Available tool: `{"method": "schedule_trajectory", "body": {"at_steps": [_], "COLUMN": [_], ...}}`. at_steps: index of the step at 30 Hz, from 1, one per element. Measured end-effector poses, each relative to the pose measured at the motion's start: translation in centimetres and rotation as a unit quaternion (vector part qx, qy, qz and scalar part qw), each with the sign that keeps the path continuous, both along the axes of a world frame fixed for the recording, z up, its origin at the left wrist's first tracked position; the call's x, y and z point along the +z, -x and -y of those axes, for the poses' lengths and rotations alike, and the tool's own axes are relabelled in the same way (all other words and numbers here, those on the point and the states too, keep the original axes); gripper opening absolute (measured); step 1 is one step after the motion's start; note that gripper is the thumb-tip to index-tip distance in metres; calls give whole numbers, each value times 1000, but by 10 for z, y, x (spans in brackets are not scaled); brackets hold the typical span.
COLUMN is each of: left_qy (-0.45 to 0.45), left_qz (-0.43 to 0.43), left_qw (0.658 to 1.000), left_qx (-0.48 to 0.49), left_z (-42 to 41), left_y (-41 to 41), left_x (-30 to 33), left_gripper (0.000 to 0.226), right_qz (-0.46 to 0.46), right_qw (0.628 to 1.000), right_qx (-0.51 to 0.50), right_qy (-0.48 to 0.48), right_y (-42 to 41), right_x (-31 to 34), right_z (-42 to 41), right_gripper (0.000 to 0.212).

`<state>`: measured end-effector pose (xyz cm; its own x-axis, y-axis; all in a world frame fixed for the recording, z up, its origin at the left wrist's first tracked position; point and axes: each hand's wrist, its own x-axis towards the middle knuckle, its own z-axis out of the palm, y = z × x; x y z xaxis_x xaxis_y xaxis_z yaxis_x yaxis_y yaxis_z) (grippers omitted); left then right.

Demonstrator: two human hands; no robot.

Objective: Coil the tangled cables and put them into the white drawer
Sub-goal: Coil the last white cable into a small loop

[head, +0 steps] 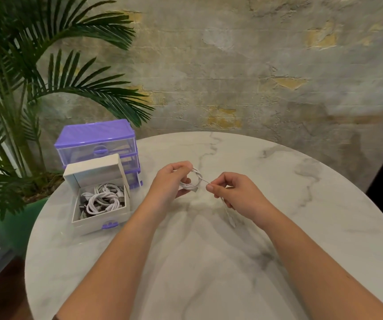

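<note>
left grip curled round a small coiled white cable above the marble surface, right grip just beside it pinching the loose end, open white drawer of coiled cables off to the left.

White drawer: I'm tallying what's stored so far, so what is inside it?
The white drawer, pulled open, holds several coiled white cables with some darker pieces among them. What lies beneath the coils, and the exact count, cannot be seen.
</note>
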<state>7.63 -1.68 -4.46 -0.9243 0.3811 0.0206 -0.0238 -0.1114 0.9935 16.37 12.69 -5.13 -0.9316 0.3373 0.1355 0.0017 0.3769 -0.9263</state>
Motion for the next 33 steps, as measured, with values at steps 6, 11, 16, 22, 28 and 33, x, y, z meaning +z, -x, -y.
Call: {"method": "schedule_trajectory", "body": {"at_steps": [6, 11, 16, 22, 28, 33], "left_qy": [65, 32, 84, 110, 29, 9], "left_qz": [-105, -96, -110, -98, -58, -32], "left_qw": [992, 995, 990, 988, 997, 998], "left_qx": [14, 13, -3, -37, -31, -45], "left_z": [-3, -1, 2, 0, 7, 7], "left_y": [3, 4, 5, 5, 4, -1], "left_x": [-7, -4, -6, -10, 0, 0], "left_gripper": [20, 14, 6, 6, 14, 19], "right_qz": [-42, -18, -37, -81, -36, -9], "right_qw": [997, 997, 992, 968, 956, 951], "right_qx": [-41, 9, -47, -132, -117, -103], "right_qy": [-46, -75, -114, -197, -268, -293], "right_y": [0, -2, -1, -1, -2, 3], "right_x": [1, 2, -4, -3, -4, -9], "right_z": [-4, -1, -8, -19, -27, -27], "right_gripper": [13, 12, 13, 7, 12, 13]}}
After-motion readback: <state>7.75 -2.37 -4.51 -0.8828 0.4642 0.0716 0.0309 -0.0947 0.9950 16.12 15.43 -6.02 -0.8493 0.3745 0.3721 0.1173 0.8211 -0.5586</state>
